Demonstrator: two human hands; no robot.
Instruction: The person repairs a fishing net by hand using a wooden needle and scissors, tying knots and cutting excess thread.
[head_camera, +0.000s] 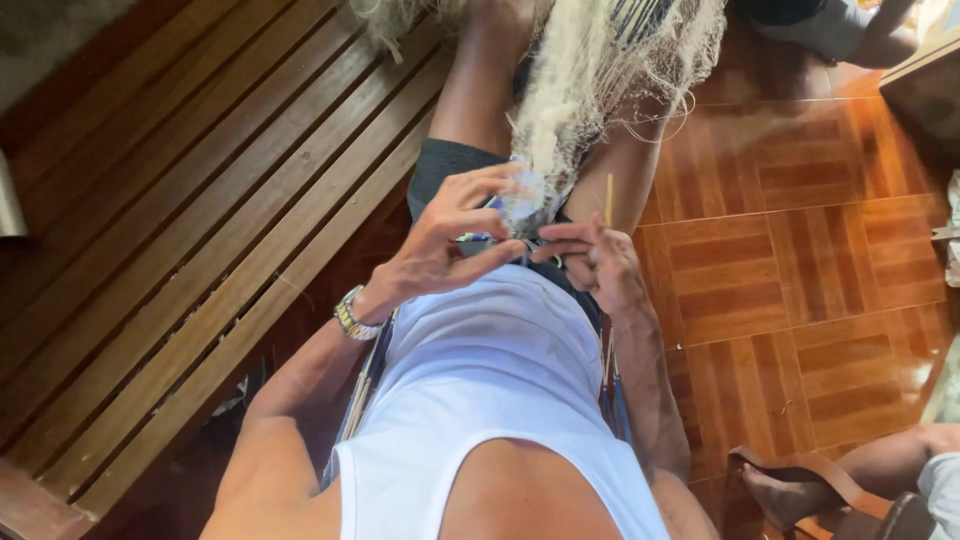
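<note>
Both hands in the net, right at our lap

Our left hand (440, 245) sits with fingers spread and curled, fingertips pinching a gathered bit of the pale, fine-stranded fishing net (590, 80), which bunches just past the fingers and fans out away from us over our legs. Our right hand (595, 262) is closed around a thin, light wooden netting stick (608, 200) that pokes straight up from the fist, just beside the net's gathered end. A metal-banded wristwatch (352, 315) is on the left wrist. The hands are close, almost touching.
</note>
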